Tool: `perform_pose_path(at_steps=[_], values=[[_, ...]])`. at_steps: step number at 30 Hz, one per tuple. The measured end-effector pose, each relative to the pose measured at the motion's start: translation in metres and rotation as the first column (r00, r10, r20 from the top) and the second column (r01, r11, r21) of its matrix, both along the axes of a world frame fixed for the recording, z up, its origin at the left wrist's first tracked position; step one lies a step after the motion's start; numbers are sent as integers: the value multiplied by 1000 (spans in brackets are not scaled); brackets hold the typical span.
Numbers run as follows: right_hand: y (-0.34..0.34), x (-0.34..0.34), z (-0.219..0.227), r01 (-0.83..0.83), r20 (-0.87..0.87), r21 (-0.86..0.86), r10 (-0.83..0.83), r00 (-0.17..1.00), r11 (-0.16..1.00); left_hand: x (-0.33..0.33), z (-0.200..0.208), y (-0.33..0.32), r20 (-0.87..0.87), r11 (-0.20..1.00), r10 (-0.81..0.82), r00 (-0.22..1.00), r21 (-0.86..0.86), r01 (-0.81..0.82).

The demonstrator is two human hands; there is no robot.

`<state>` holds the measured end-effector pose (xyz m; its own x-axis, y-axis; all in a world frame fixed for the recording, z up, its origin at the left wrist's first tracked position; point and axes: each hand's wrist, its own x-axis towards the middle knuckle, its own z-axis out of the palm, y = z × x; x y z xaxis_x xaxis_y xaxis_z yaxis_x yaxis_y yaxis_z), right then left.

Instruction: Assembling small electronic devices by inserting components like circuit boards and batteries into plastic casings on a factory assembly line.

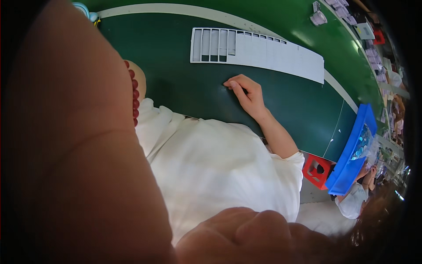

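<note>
My right hand rests on the dark green tabletop, its fingers curled in and the thumb against the index finger. Nothing shows in its grasp. Just beyond it lies a long white sheet, with a row of narrow rectangular openings at its left end and small notches along the far edge. My left arm is raised very close, large and blurred, over the whole left side. A red bead bracelet shows at its edge. The fingers of my left hand cannot be made out.
At right a blue bin holds blue round pieces and clear plastic. Beside it is a red plastic stool. Another person in a pale top sits beyond. A pale strip edges the table's far side, with green surface behind.
</note>
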<state>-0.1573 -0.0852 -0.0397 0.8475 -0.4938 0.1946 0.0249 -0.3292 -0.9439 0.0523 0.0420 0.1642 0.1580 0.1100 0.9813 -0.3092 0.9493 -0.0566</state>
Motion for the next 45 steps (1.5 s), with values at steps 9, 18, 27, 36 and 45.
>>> perform_pose_path(at_steps=[9, 18, 27, 36, 45], values=[[-3, -4, 2, 28, -17, 2, -28, 999, 1000, -12, 19, -4, 64, 982, -77, 995, -170, 87], [2, 0, -4, -24, 21, -88, 26, 999, 996, -48, 41, -67, 140, 782, -375, 916, -483, 394], [-1, 3, 2, 35, 40, -84, -32, 999, 996, -48, 44, -42, 196, 725, -380, 904, -544, 423], [1, 2, 0, 22, 4, -109, -21, 1000, 994, -51, 64, -21, 333, 646, -349, 876, -591, 483], [1, 1, 0, 23, 45, -133, -17, 999, 991, -57, 81, 7, 452, 590, -268, 851, -621, 516]])
